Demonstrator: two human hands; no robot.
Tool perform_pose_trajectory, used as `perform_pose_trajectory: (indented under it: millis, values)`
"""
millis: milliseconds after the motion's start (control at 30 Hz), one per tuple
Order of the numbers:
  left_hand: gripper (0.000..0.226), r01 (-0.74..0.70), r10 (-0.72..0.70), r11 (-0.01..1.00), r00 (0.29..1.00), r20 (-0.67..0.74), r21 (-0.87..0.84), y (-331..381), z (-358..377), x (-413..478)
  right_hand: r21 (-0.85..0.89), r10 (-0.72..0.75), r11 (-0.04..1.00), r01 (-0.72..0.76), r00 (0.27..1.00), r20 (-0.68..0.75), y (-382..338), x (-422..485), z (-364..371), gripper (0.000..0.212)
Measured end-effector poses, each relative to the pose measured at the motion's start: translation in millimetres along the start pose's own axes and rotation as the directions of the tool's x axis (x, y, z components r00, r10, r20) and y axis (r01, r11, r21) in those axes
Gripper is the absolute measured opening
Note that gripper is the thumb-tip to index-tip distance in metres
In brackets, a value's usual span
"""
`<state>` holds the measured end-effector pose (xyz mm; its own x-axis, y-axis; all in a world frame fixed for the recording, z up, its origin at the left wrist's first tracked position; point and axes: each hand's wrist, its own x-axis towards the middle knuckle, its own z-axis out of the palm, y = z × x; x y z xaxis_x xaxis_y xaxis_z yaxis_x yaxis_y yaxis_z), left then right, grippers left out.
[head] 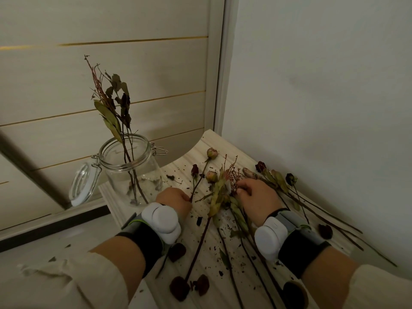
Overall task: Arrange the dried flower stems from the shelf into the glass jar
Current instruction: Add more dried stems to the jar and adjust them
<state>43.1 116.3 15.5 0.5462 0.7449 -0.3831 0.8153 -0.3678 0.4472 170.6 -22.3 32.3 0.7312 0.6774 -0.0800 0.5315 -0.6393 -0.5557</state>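
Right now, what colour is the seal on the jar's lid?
White; the seal rings the clear lid hanging beside the glass jar. Head view.

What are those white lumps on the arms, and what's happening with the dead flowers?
Those are a person's two bare hands, seen from a camera worn on their head, looking down. The white rounded gadgets are strapped to the wrists; I cannot tell what they do. The left hand holds a thin dried rose stem. The right hand pinches a reddish dried sprig. More dried flower stems lie on the pale wooden shelf. The clear glass jar, its hinged lid hanging open, has a few leafy stems standing in it.
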Motion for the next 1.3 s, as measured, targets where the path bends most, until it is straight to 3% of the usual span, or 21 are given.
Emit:
perform_pose_trajectory:
  millis: [200, 300, 433, 600, 800, 900, 1067, 1300]
  values:
    - [0.008, 0.037, -0.044, 0.954, 0.999, -0.019, -0.298, 3, -9, -7, 0.031, 0.020, 0.999, -0.019, 0.999, -0.027, -1, -1, -2, 0.030]
    - [0.017, 0.023, -0.036, 0.927, 0.999, -0.026, -0.375, 7, -16, -10, 0.036, 0.012, 0.999, -0.010, 0.999, -0.043, -4, -2, -5, 0.030]
    - [0.007, -0.033, 0.006, 0.890, 0.998, -0.060, -0.455, 14, -27, -19, 0.110, 0.013, 0.994, -0.004, 0.997, -0.074, -15, 0, -11, 0.029]
    - [0.014, -0.122, 0.083, 0.858, 0.992, -0.100, -0.499, 27, -44, -35, 0.346, 0.004, 0.938, 0.025, 0.997, -0.082, -44, 10, -32, 0.028]
    - [0.015, -0.188, 0.158, 0.849, 0.982, -0.101, -0.494, 35, -62, -52, 0.783, 0.100, 0.622, -0.022, 0.994, -0.052, -80, 24, -65, 0.022]
    - [0.017, -0.216, 0.184, 0.853, 0.976, -0.115, -0.475, 33, -71, -58, 0.833, 0.088, 0.554, 0.021, 0.993, -0.084, -96, 26, -80, 0.008]
    - [0.015, -0.236, 0.198, 0.850, 0.972, -0.129, -0.471, 25, -80, -65, 0.876, 0.092, 0.479, 0.051, 0.990, -0.109, -114, 20, -93, 0.015]
    - [0.017, -0.270, 0.212, 0.836, 0.962, -0.173, -0.477, 12, -102, -73, 0.854, 0.039, 0.511, 0.098, 0.990, -0.137, -145, 18, -101, 0.010]
